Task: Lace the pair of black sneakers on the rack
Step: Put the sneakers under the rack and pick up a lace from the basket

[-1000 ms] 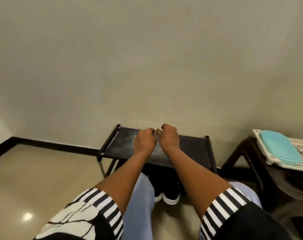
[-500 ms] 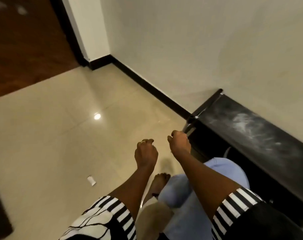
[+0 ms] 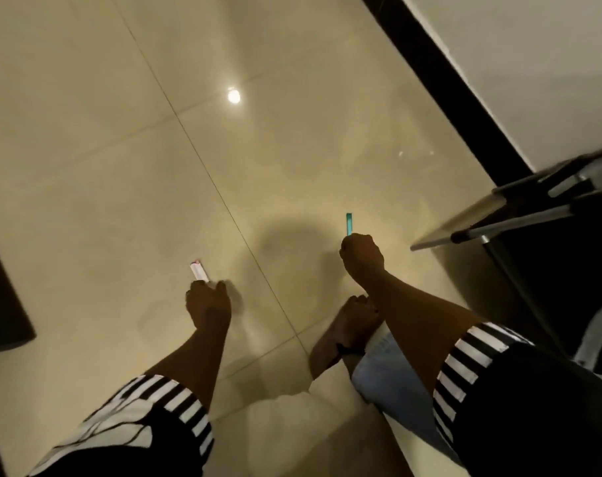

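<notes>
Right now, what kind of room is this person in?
Probably a room or hallway in a home. The floor is glossy beige tile, a black skirting board runs along a plain pale wall, and the corner of a low black rack stands against it.

Curled hands (image 3: pixel 208 306) above tiled floor (image 3: pixel 120 149)

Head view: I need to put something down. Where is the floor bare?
Bare glossy beige floor tiles stretch left of the small white slip, up to the black skirting. Crowded at right: teal stick, bare foot, black metal rack.
</notes>
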